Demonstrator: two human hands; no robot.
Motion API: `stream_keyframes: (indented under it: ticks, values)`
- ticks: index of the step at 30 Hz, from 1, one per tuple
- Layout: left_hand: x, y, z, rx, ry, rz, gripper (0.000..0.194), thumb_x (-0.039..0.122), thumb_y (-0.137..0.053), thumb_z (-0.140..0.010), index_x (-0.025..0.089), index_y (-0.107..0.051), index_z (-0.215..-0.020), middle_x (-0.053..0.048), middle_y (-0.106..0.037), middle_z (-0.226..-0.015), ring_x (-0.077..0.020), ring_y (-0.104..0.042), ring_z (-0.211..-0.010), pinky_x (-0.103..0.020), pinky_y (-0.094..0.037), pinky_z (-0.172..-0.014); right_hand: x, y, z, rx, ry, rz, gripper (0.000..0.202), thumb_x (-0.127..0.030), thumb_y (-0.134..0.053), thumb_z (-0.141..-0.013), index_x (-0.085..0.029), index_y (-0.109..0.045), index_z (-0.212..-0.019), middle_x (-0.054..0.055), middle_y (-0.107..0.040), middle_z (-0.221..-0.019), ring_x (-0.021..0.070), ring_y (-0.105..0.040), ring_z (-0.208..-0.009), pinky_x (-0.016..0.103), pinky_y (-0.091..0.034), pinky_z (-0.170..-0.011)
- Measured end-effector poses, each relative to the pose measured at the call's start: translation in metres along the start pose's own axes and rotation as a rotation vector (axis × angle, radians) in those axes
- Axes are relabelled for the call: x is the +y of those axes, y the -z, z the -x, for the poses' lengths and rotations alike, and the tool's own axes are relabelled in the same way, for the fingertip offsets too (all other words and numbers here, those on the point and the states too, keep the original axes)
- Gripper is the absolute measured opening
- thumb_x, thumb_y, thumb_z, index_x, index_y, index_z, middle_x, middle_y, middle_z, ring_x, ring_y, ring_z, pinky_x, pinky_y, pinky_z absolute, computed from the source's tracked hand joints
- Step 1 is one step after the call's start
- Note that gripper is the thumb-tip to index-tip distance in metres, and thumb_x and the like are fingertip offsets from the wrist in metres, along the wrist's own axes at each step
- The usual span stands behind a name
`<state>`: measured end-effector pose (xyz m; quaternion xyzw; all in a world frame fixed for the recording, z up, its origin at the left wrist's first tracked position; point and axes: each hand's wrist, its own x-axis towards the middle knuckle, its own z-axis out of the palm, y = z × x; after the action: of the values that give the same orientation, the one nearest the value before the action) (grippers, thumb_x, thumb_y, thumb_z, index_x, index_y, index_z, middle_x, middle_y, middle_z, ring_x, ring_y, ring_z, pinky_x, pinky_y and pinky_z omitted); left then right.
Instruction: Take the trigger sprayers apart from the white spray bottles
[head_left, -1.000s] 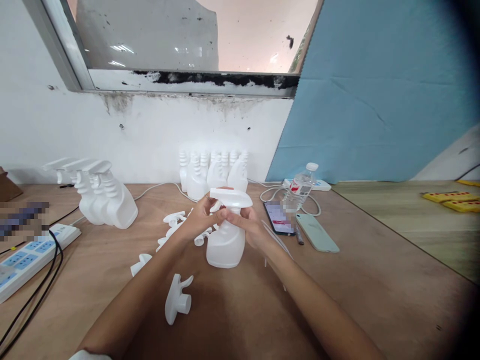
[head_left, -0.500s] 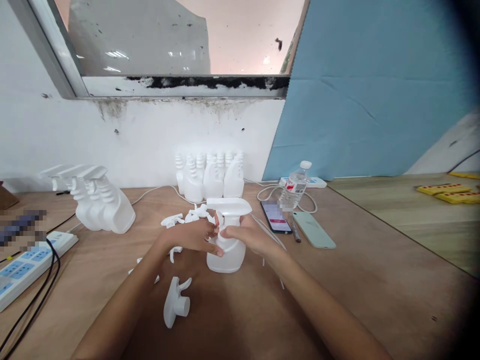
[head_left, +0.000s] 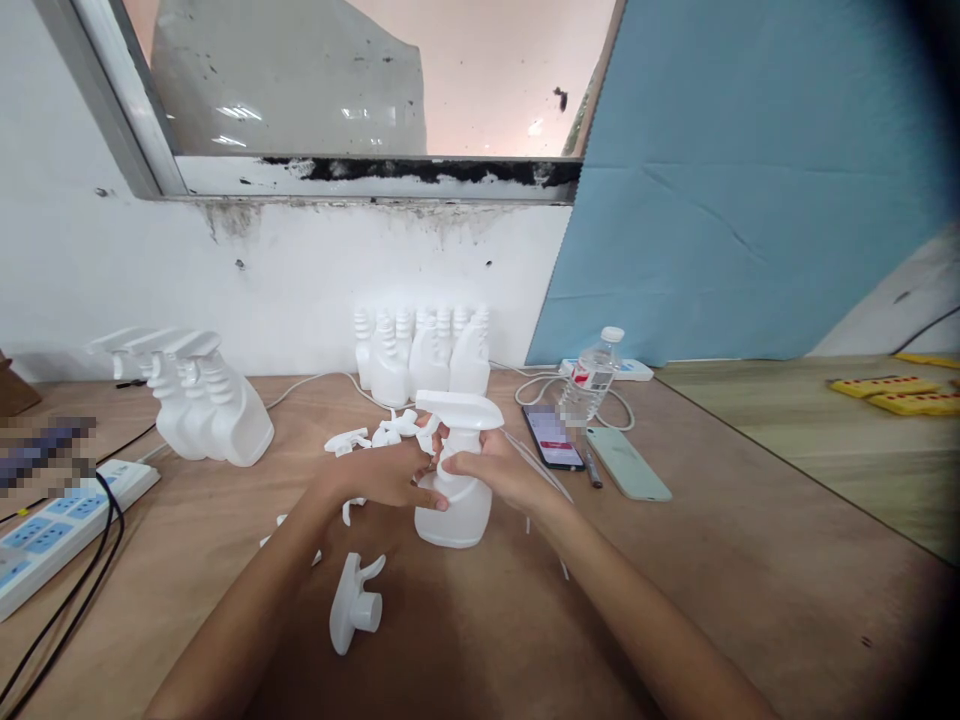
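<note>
A white spray bottle [head_left: 456,520] stands upright on the brown table, its trigger head [head_left: 461,410] seated on the neck with the nozzle to the left. My right hand [head_left: 499,468] is closed around the neck from the right, thumb across the front. From the left, my left hand [head_left: 397,475] grips the bottle's shoulder; some of its fingers are hidden behind the bottle. A loose trigger head [head_left: 356,605] lies on its side nearer to me. Several more loose trigger heads [head_left: 386,430] are piled behind and beside my left hand, partly covered by my arm.
Headless white bottles [head_left: 426,358] stand by the wall. Bottles with heads [head_left: 214,410] are grouped at the left, near a power strip [head_left: 79,520] with black cables. At the right are a water bottle [head_left: 596,370], a dark phone [head_left: 551,437], a pale green phone [head_left: 628,462] and a pen [head_left: 592,470].
The view has shifted very slightly. Both hands stay on the spray bottle in nearly the same pose, and its trigger head appears turned only a little.
</note>
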<state>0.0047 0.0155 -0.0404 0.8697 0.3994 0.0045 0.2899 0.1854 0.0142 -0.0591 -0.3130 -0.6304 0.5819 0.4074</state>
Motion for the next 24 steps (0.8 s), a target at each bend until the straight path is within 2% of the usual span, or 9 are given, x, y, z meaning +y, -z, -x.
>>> stream_keyframes:
  ticks: [4, 8, 11, 14, 16, 18, 21, 24]
  values:
    - [0.0, -0.001, 0.001, 0.007, -0.016, -0.021, 0.032, 0.049, -0.057, -0.08, 0.019, -0.061, -0.09, -0.002, -0.063, -0.082, -0.017, -0.057, -0.074, -0.025, -0.038, -0.066, 0.002, 0.003, 0.0, -0.007, 0.009, 0.036, 0.02, -0.019, -0.064, -0.062, -0.018, -0.056, -0.081, -0.002, -0.058, -0.075, 0.0141, -0.056, -0.069, 0.025, -0.044, -0.065]
    - [0.001, -0.004, 0.0, 0.011, 0.043, -0.09, 0.041, 0.056, -0.064, -0.07, 0.021, -0.062, -0.092, -0.004, -0.065, -0.089, -0.0217, -0.059, -0.081, -0.028, -0.039, -0.067, 0.0, 0.005, 0.0, 0.015, 0.049, 0.165, 0.02, -0.023, -0.064, -0.068, -0.018, -0.057, -0.086, -0.001, -0.059, -0.078, 0.0148, -0.057, -0.072, 0.026, -0.046, -0.066]
    - [0.004, -0.002, 0.004, 0.086, 0.047, -0.203, 0.04, 0.054, -0.067, -0.068, 0.02, -0.063, -0.089, -0.005, -0.066, -0.087, -0.0247, -0.059, -0.082, -0.031, -0.04, -0.07, -0.002, 0.008, -0.001, 0.011, 0.088, 0.22, 0.025, -0.027, -0.066, -0.072, -0.018, -0.06, -0.094, 0.003, -0.063, -0.088, 0.0179, -0.06, -0.082, 0.029, -0.048, -0.072]
    - [0.004, 0.01, 0.017, 0.181, 0.089, -0.22, 0.035, 0.051, -0.063, -0.072, 0.02, -0.063, -0.089, -0.006, -0.066, -0.084, -0.0239, -0.06, -0.079, -0.03, -0.039, -0.068, -0.005, 0.016, -0.002, 0.02, 0.177, 0.225, 0.042, -0.034, -0.07, -0.074, -0.02, -0.058, -0.112, 0.007, -0.062, -0.107, 0.0213, -0.058, -0.099, 0.035, -0.049, -0.085]
    - [-0.001, 0.023, 0.032, 0.266, 0.178, -0.212, 0.035, 0.053, -0.059, -0.075, 0.02, -0.063, -0.087, -0.005, -0.066, -0.082, -0.0232, -0.06, -0.075, -0.03, -0.038, -0.065, -0.01, 0.022, -0.001, 0.085, 0.247, 0.239, 0.055, -0.036, -0.072, -0.075, -0.024, -0.052, -0.124, 0.008, -0.058, -0.117, 0.0198, -0.058, -0.099, 0.036, -0.049, -0.087]
    - [-0.012, 0.037, 0.048, 0.386, 0.305, -0.241, 0.038, 0.057, -0.056, -0.075, 0.02, -0.061, -0.081, -0.006, -0.066, -0.081, -0.0241, -0.06, -0.074, -0.03, -0.037, -0.062, -0.017, 0.028, 0.0, 0.169, 0.297, 0.262, 0.059, -0.036, -0.07, -0.076, -0.027, -0.047, -0.13, 0.007, -0.055, -0.118, 0.0176, -0.058, -0.096, 0.034, -0.05, -0.084]
    - [-0.04, 0.054, 0.072, 0.567, 0.527, -0.234, 0.04, 0.059, -0.056, -0.074, 0.019, -0.056, -0.075, -0.008, -0.066, -0.078, -0.0259, -0.061, -0.075, -0.03, -0.037, -0.061, -0.031, 0.034, 0.005, 0.25, 0.331, 0.274, 0.048, -0.036, -0.066, -0.08, -0.028, -0.052, -0.125, 0.006, -0.056, -0.112, 0.0168, -0.057, -0.096, 0.032, -0.051, -0.082]
    - [-0.074, 0.062, 0.088, 0.667, 0.749, -0.087, 0.036, 0.053, -0.062, -0.07, 0.018, -0.053, -0.073, -0.008, -0.064, -0.068, -0.0273, -0.062, -0.067, -0.031, -0.038, -0.058, -0.041, 0.037, 0.011, 0.201, 0.303, 0.255, 0.039, -0.035, -0.064, -0.082, -0.026, -0.056, -0.118, 0.004, -0.06, -0.099, 0.0158, -0.06, -0.085, 0.032, -0.052, -0.078]
